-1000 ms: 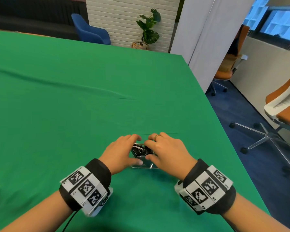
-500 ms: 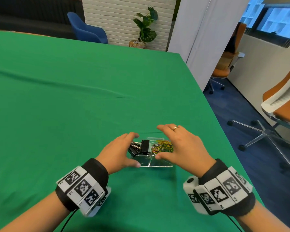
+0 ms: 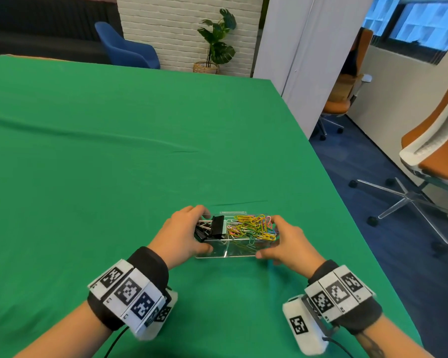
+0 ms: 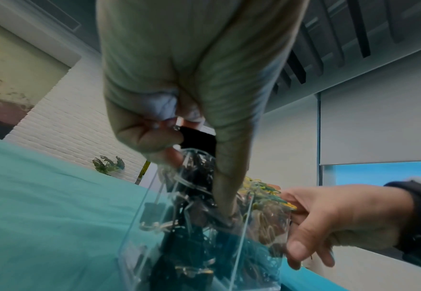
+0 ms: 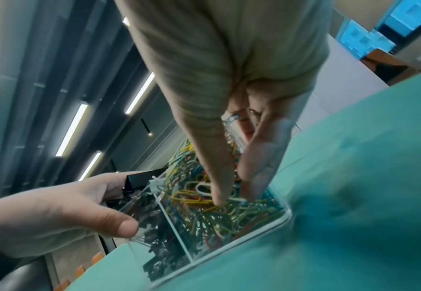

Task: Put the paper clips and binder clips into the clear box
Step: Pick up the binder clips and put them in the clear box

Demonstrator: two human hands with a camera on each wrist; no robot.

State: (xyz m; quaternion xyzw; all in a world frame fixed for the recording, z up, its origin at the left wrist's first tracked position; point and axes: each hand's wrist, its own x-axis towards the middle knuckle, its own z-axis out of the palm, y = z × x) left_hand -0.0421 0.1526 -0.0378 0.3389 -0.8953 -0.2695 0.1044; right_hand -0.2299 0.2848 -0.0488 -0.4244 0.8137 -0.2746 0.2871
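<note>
- The clear box (image 3: 228, 250) stood on the table (image 3: 114, 164), near its right edge and close to the person.
- A partition split the box into a left and a right compartment.
- The binder clips (image 3: 212, 227) lay in the left compartment, the paper clips (image 3: 254, 227) in the right one.
- The left hand (image 3: 180, 235) gripped the box's left end; the right hand (image 3: 287, 244) gripped its right end.
- Beyond the table's far edge stood a chair (image 3: 126, 49), with a potted plant (image 3: 216, 42) to its right.

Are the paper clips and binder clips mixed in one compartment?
No: binder clips fill the left compartment, paper clips the right.
</note>
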